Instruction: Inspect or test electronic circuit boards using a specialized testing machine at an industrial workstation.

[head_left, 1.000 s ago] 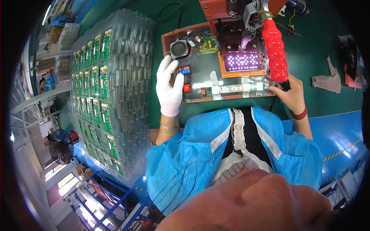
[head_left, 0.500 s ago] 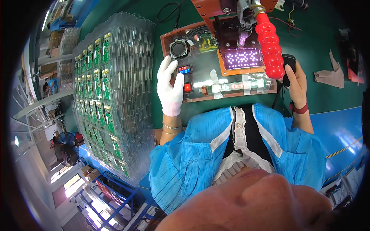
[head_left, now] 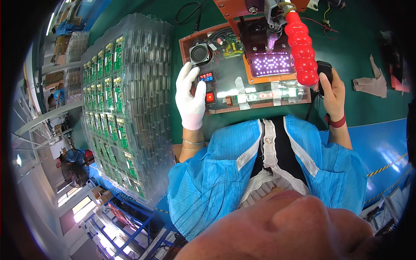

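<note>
My left hand (head_left: 190, 97), in a white glove, lies with thumb and fingers apart at the left edge of the test fixture (head_left: 264, 104), a clear-topped box. Beside its fingertips are a round black speaker (head_left: 199, 54) and a small digital meter (head_left: 206, 76); a lit red switch (head_left: 210, 97) sits near the thumb. My bare right hand (head_left: 333, 93) is closed around a black handheld device (head_left: 324, 71) with a cable, right of the fixture. Between the hands, a red ribbed lever handle (head_left: 300, 50) hangs down next to a lit panel of white dots (head_left: 272, 64) on an orange base.
A tall stack of clear plastic trays (head_left: 151, 99) holding green circuit boards (head_left: 117, 82) stands left of my left hand. A beige cloth piece (head_left: 372, 80) lies on the green bench mat at right. A black cable (head_left: 198, 21) lies behind the fixture.
The digital meter's upper red reading has changed. The fixture and red handle appear shifted very slightly left in the picture. Both hands keep nearly the same pose.
</note>
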